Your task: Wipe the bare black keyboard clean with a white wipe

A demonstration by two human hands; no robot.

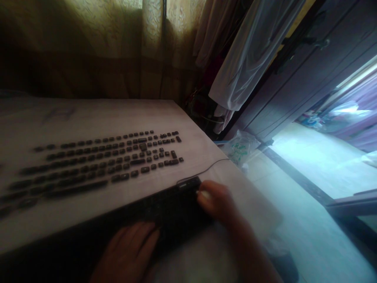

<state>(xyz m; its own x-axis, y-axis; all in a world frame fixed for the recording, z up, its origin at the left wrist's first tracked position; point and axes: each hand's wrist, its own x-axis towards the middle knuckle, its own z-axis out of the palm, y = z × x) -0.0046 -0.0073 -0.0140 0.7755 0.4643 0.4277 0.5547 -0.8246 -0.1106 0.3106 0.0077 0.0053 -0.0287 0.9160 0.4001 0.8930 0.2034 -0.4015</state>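
Note:
A black keyboard base with its keycaps off lies slantwise along the near side of the table. My left hand rests on its lower middle, fingers stretched out side by side and pressing flat. At the right end of the base, my right hand is closed, thumb against curled index finger. A small pale spot shows between them; blur hides whether it is a held thing or the thumbnail. Beyond the base, loose black keycaps are laid out in rows in a keyboard pattern, with a long space bar nearest.
The pale tabletop ends at a right edge above a tiled floor. A thin cable runs from the base over that edge. Beside the table are a plastic bag and hanging white clothes. A curtain hangs behind.

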